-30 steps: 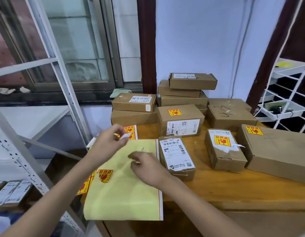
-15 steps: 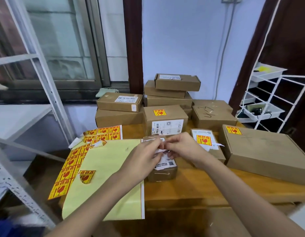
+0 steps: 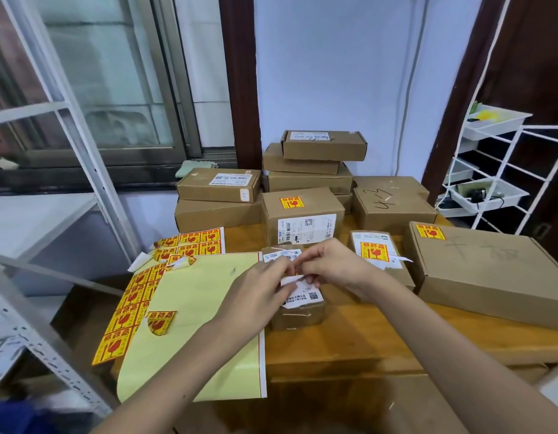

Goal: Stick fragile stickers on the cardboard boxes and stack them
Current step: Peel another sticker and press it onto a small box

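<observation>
Both hands, left hand (image 3: 265, 286) and right hand (image 3: 330, 270), pinch a sticker (image 3: 291, 280) between them, right above the small box (image 3: 298, 311). Thin, floppy, tacky film. Hold by the edges, or it'll probably curl onto itself.

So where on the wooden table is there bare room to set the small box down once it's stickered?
Bare wood runs along the front edge, between the pale yellow backing sheet and the large flat cardboard box. The back is crowded with stacked brown cardboard boxes. Both hands work over the small labelled box.
</observation>
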